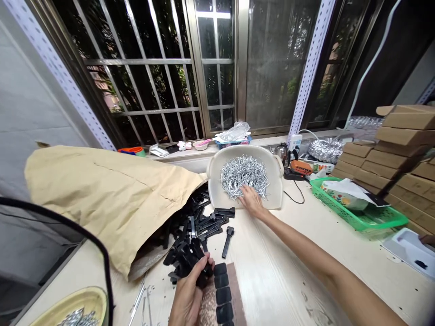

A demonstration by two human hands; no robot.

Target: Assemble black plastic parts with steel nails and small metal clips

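Note:
Near the bottom middle, my left hand (192, 287) is closed around a bunch of black plastic parts (186, 258). My right hand (250, 199) reaches into a white basin (246, 153) heaped with silvery metal pins (243, 170); its fingertips touch the pile, and whether they pinch a pin I cannot make out. Beside my left hand, a row of black square pads (223, 295) lies on a brown board (238, 290). One loose black part (228, 242) rests on the table, right of a heap of similar black parts (207, 226).
A large brown paper sack (112, 190) spills black parts from its mouth at left. A yellow bowl (102, 294) with metal pieces is at lower left, near a black curved cable (105, 253). A green basket (360, 222) and stacked cardboard boxes (404, 158) stand at right.

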